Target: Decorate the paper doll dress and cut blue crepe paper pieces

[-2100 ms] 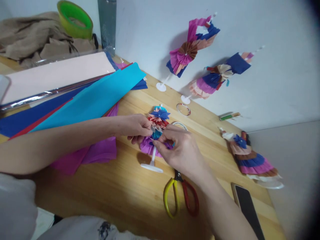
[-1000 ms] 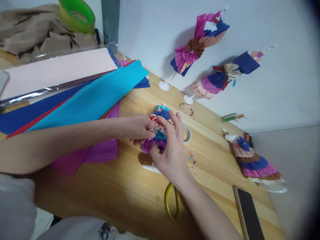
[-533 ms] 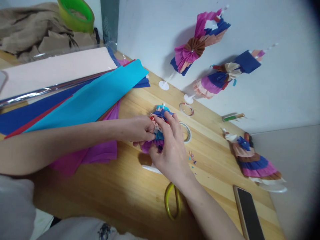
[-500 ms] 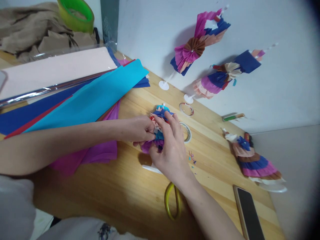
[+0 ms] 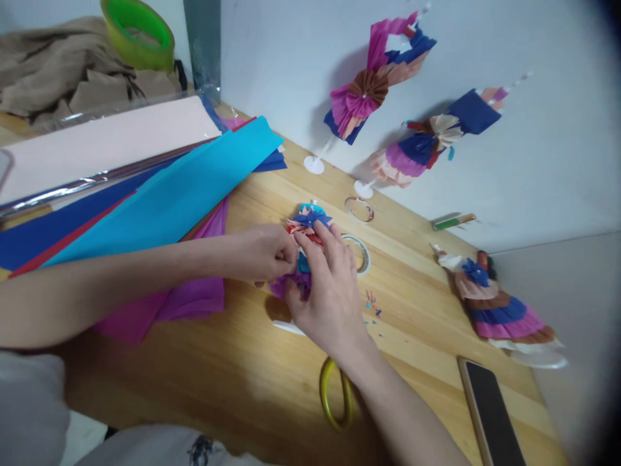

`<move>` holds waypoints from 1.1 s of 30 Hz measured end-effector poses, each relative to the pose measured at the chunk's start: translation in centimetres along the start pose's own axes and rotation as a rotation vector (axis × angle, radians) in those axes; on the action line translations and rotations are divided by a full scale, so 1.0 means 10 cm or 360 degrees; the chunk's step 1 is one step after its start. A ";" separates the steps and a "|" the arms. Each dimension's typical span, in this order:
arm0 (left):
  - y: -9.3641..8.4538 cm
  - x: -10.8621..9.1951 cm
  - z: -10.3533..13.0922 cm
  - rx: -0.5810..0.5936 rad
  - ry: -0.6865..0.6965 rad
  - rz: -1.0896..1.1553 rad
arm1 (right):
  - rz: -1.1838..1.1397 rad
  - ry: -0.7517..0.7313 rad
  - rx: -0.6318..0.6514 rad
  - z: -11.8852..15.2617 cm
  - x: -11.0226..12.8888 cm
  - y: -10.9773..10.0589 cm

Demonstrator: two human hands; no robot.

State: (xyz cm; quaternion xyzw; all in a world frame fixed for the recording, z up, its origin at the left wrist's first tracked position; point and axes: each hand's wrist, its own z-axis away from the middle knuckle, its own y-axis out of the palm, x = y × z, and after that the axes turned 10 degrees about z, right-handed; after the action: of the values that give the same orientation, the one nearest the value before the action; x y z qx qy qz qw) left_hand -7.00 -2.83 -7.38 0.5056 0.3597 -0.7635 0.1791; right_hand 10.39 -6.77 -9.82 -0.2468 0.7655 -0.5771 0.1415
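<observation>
A small crepe-paper dress in turquoise, peach, blue, red and purple lies tilted between my hands, a blue flower on its upper part. Below its purple hem shows the edge of a white round base. My left hand is closed, its fingers pinching at the dress's left side; the fingertips are partly hidden. Over the right side curves my right hand, its fingers pressed on the dress and thumb near the hem. A roll of tape lies just behind the right fingers.
Crepe-paper sheets spread on the left. Two paper dresses on stands are by the wall; another dress is at the right, near a phone. A yellow handle loop lies by my right forearm. Paper scraps dot the table.
My left hand has drawn slightly left and up, and the right fingers have shifted, showing more of the dress's blue flower and red layer. The camera view has shifted a little.
</observation>
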 end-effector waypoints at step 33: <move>0.57 0.18 0.10 -0.0620 0.0356 -0.0905 | -0.0297 0.0073 0.0131 -0.06 -0.08 -0.11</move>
State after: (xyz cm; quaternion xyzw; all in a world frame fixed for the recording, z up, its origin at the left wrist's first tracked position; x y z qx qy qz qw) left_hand -4.77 -7.27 -10.82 0.4222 0.6420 -0.6399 0.0121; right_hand 11.01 -6.08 -8.69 -0.2976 0.7178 -0.6243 0.0798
